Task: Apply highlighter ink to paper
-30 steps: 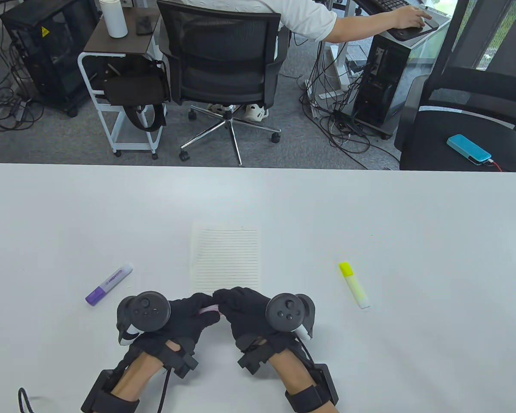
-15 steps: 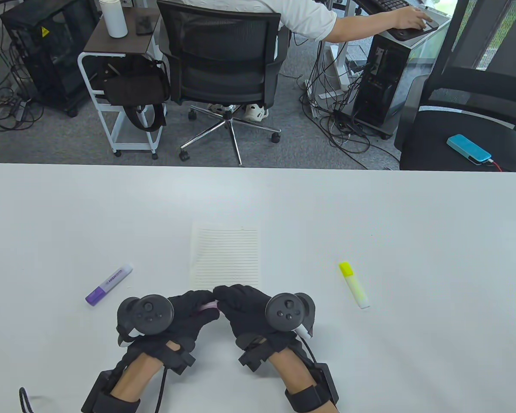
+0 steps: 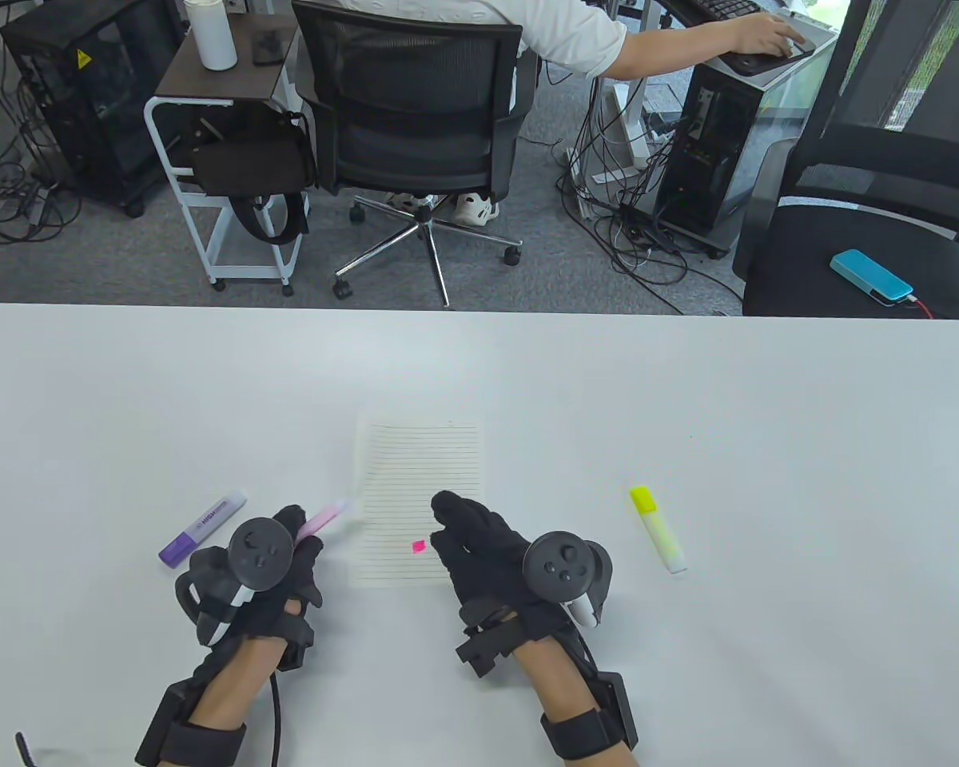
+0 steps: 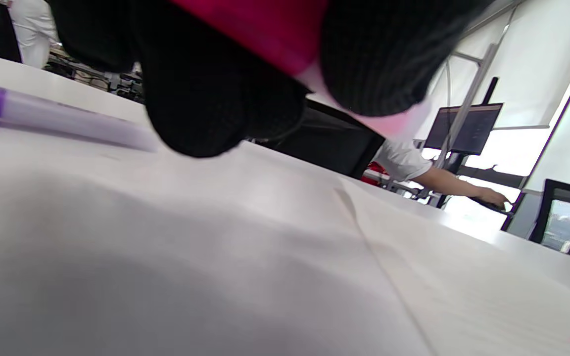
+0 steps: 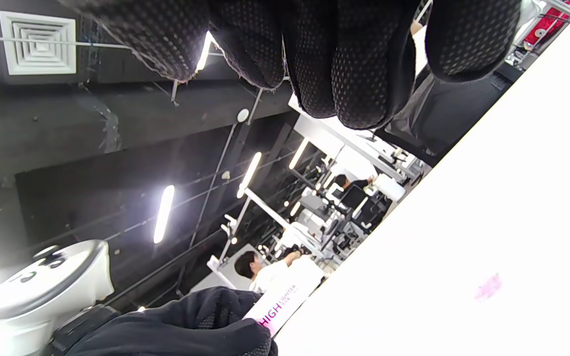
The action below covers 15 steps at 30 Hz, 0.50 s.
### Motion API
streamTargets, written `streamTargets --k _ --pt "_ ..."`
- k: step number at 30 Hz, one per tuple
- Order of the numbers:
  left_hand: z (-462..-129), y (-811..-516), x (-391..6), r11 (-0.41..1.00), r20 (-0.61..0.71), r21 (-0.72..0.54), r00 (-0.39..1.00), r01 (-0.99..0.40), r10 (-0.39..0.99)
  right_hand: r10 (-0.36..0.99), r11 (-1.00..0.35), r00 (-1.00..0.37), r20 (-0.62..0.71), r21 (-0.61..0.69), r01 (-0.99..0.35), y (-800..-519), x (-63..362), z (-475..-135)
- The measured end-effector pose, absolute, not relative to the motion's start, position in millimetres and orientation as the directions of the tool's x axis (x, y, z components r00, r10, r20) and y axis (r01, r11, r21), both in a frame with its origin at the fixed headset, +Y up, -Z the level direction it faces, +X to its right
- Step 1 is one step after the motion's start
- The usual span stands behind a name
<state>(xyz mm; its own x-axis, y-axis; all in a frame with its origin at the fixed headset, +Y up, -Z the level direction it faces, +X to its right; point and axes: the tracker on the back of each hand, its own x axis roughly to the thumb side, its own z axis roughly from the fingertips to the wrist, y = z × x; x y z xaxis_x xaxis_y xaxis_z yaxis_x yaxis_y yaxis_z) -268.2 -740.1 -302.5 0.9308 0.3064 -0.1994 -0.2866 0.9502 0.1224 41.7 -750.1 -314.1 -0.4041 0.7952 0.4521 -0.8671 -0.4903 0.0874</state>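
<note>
A lined paper sheet [image 3: 415,471] lies on the white table [image 3: 687,383]. My left hand [image 3: 300,537] grips a pink highlighter [image 3: 329,514] just left of the sheet. The pen's pale end points up and right toward the paper's left edge. The pen also shows in the left wrist view [image 4: 265,29] and the right wrist view [image 5: 285,304]. My right hand [image 3: 447,519] is open and empty over the sheet's lower right part. A small bright pink piece [image 3: 419,546] lies on the paper beside my right thumb. I cannot tell if it is a cap or a mark.
A purple highlighter [image 3: 202,529] lies on the table left of my left hand. A yellow highlighter [image 3: 658,529] lies right of my right hand. Office chairs and a seated person are beyond the table's far edge.
Both hands held the pink highlighter together at the paper's near edge. They have pulled apart: the left went left with the pen, the right went right. The pink piece now shows on the paper.
</note>
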Motion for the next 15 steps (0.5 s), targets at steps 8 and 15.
streamTargets --k 8,15 --pt "-307.0 -747.8 -273.0 0.985 -0.341 0.004 0.926 -0.172 0.163 0.789 -0.505 -0.410 0.457 0.105 -0.856 -750.7 38.4 -312.9" --pt "-309.4 -752.5 -272.2 0.991 -0.376 -0.045 0.922 -0.125 0.099 0.791 -0.500 -0.403 0.460 0.107 -0.859 -750.5 39.5 -313.0"
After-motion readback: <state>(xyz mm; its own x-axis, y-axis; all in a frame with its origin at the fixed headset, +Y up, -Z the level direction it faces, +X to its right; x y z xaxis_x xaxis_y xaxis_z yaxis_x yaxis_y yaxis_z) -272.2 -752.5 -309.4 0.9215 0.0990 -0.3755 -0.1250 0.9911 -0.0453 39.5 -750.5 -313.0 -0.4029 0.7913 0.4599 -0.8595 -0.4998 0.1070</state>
